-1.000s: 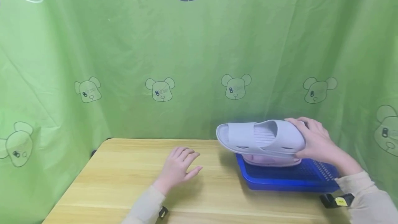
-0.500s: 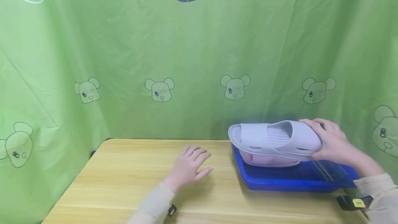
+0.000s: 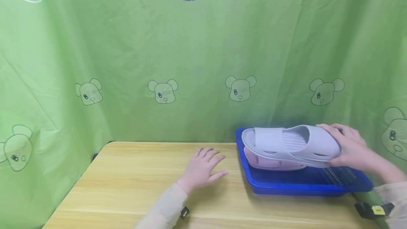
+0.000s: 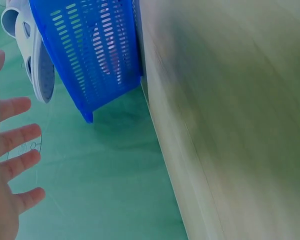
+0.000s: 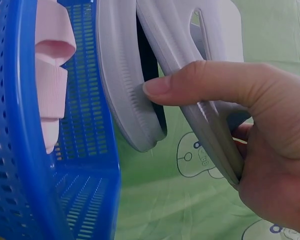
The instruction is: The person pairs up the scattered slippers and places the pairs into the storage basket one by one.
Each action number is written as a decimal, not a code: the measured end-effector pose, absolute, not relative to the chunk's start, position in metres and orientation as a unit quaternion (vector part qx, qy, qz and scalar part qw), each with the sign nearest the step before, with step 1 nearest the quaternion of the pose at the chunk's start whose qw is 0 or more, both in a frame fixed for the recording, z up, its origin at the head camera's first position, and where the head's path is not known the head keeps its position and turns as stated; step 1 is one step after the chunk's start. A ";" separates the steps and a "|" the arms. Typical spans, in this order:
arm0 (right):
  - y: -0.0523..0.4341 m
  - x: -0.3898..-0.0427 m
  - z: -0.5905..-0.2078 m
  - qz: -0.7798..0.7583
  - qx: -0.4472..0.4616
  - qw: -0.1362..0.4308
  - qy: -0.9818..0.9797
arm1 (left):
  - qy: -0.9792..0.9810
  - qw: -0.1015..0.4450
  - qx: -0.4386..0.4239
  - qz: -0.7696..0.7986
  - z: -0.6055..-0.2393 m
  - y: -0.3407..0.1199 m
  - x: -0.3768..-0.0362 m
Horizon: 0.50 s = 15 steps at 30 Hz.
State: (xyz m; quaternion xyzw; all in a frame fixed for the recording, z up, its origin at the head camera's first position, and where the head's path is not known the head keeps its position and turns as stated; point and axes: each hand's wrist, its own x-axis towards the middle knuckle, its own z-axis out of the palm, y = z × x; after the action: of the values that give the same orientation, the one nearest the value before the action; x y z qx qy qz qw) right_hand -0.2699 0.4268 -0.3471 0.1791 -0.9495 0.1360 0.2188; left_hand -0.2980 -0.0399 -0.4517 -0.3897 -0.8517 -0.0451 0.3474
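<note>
In the head view my right hand (image 3: 351, 151) grips a light grey slipper (image 3: 270, 142) at its heel end, above the right part of a blue basket (image 3: 295, 189). From the right wrist, two grey slippers show side by side; the thumb crosses the nearer slipper (image 5: 172, 45) and its tip reaches the edge of the other slipper (image 5: 121, 75). Inside the basket lies pink footwear (image 3: 275, 164), partly covered by the grey pair in the head view. My left hand (image 3: 201, 170) hovers over the table left of the basket, fingers spread, holding nothing.
The wooden table (image 3: 133, 179) ends at a green printed curtain (image 3: 197, 116) along the back. The slotted basket stands at the table's right side. A black strap with a yellow label (image 3: 375, 210) shows by the right sleeve.
My right hand has carried the grey slippers to the right and slightly down, over the basket. The left hand has also drifted right, towards the basket, still empty.
</note>
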 end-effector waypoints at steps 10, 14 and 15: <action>0.437 -0.269 -0.349 0.119 0.185 0.226 -0.949 | -0.894 0.262 -0.362 -0.012 -0.453 -0.020 -0.299; 0.440 -0.269 -0.350 0.114 0.184 0.226 -0.950 | -0.900 0.242 -0.362 -0.008 -0.453 -0.013 -0.300; 0.440 -0.268 -0.351 0.114 0.184 0.226 -0.950 | -0.902 0.235 -0.363 -0.009 -0.452 -0.011 -0.301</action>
State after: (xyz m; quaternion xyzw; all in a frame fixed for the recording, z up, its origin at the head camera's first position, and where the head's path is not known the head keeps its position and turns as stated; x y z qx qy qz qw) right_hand -0.2685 0.4404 -0.3506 0.1835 -0.9498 0.1135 0.2264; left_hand -0.3008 -0.0112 -0.4524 -0.3629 -0.9015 -0.0087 0.2354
